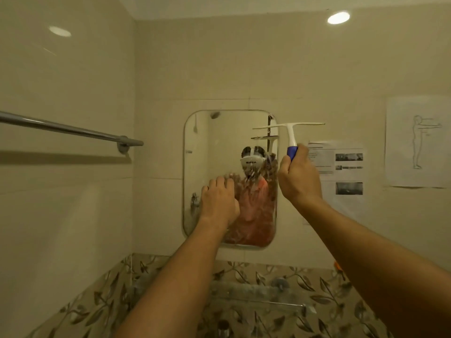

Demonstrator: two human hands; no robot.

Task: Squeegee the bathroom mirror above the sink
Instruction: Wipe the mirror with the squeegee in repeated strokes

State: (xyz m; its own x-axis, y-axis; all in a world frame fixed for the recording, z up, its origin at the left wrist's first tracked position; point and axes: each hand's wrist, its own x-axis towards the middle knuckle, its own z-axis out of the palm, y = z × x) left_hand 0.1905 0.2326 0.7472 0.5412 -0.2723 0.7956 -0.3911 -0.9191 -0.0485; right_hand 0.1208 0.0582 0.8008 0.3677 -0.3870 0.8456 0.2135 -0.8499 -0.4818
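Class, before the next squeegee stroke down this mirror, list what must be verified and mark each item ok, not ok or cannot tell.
1. Right hand grips the squeegee by its handle: ok.
2. Blade level, near the top of the mirror: ok.
3. Blade within the mirror's width: not ok, it overhangs the right edge.
4. Blade pressed flat on the glass: cannot tell.
5. Left hand off the glass: not ok, it rests against the mirror's lower left.

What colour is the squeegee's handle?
The squeegee handle is blue at the grip, white above, held by the right hand. Head view shows it best.
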